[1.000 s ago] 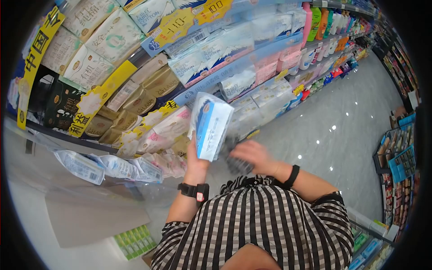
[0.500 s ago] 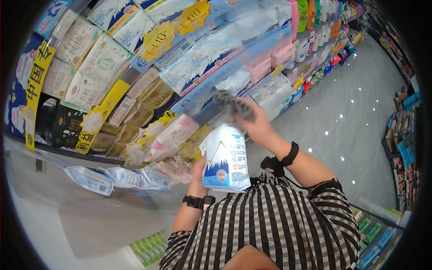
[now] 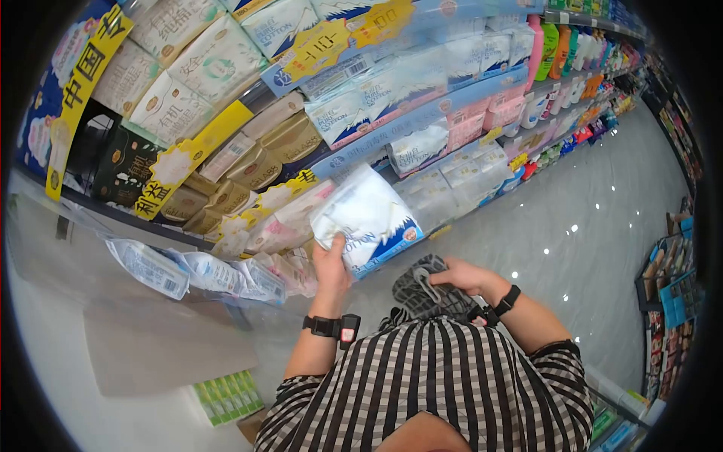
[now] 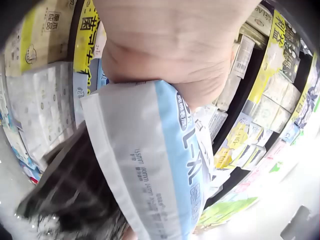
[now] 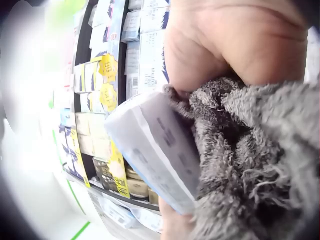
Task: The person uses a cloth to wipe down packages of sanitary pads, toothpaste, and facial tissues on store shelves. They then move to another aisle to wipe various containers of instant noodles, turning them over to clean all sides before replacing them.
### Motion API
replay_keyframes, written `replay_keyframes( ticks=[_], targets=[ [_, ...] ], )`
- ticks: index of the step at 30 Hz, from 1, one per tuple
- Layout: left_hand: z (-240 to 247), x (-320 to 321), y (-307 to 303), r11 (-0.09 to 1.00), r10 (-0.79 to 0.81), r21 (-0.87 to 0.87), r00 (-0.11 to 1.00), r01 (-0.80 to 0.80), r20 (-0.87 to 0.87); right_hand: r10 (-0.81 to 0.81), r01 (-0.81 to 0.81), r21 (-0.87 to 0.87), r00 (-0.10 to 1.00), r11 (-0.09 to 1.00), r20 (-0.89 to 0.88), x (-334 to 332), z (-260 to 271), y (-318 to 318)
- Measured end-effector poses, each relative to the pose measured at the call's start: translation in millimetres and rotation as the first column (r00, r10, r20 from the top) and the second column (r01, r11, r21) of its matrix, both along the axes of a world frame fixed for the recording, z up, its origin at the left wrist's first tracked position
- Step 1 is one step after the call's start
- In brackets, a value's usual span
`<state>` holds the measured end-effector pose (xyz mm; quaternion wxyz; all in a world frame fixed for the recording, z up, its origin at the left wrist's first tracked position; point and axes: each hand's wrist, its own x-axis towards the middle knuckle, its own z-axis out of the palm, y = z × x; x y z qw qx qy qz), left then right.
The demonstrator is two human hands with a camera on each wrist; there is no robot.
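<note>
While the left hand (image 3: 331, 267) grips a white-and-blue pack (image 3: 369, 220), the right hand (image 3: 465, 277) pinches a grey checked cloth (image 3: 428, 292).
The pack is held tilted in front of the shelves (image 3: 392, 135), its printed face up, the left thumb curled over its edge; the other left fingers are hidden beneath. The right thumb and fingers close on the cloth, which bunches near the pack, by the striped shirt (image 3: 422, 369).
</note>
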<state>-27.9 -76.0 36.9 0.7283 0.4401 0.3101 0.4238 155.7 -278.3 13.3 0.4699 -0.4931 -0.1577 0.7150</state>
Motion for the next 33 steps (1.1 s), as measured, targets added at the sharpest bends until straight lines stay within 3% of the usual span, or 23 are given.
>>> replay_keyframes(
  ticks=[1,3,4,5,7,11,14,17,20,22,23,25,27,29,33],
  targets=[
    [-2,-2,1,1.000,0.006,-0.005,1.000,-0.006,0.005,-0.024,0.023,0.019,0.997,1.000,0.075,5,-4,-5],
    [-10,-7,5,0.965,0.005,0.254,0.960,0.070,-0.282,-0.048,0.044,0.033,0.988,0.998,0.148,7,-5,-7],
    [-20,-5,12,0.944,-0.014,0.313,0.959,0.106,-0.282,-0.134,0.124,0.071,0.978,0.990,0.159,9,-2,-4],
    [-30,-2,15,0.945,-0.012,0.311,0.961,0.102,-0.278,-0.220,0.203,0.112,0.961,0.973,0.169,12,2,2],
    [-31,13,18,0.954,-0.002,0.287,0.955,0.091,-0.296,-0.217,0.192,0.142,0.959,0.971,0.183,14,8,19],
    [-26,35,30,0.942,-0.034,0.321,0.978,0.099,-0.204,-0.265,0.250,0.178,0.962,0.952,0.065,19,-2,57],
    [-38,40,48,0.934,-0.043,0.336,0.971,0.123,-0.235,-0.396,0.394,0.167,0.918,0.904,-0.024,20,0,83],
    [-58,38,62,0.917,-0.075,0.347,0.938,0.198,-0.338,-0.314,0.318,0.202,0.948,0.926,-0.053,28,-21,106],
    [-54,36,72,0.905,-0.100,0.363,0.939,0.223,-0.329,-0.398,0.386,0.224,0.917,0.895,0.008,10,-2,114],
    [-44,34,73,0.783,0.020,0.573,0.911,0.242,-0.412,-0.452,0.430,0.244,0.891,0.869,0.040,5,1,120],
    [-39,34,69,0.791,0.017,0.564,0.913,0.237,-0.408,-0.477,0.443,0.289,0.877,0.849,0.056,4,1,122],
    [-30,33,62,0.528,0.371,0.804,0.776,0.275,-0.510,-0.499,0.451,0.331,0.863,0.829,0.073,3,2,127],
    [-30,37,66,0.548,0.391,0.792,0.754,0.270,-0.528,-0.531,0.430,0.425,0.834,0.796,0.152,2,5,132],
    [-32,42,66,0.582,0.413,0.770,0.721,0.260,-0.556,-0.513,0.419,0.411,0.845,0.809,0.148,7,3,132],
    [-32,59,64,0.552,0.491,0.813,0.715,0.187,-0.497,-0.458,0.309,0.480,0.858,0.821,0.232,25,-8,129]
  ],
)
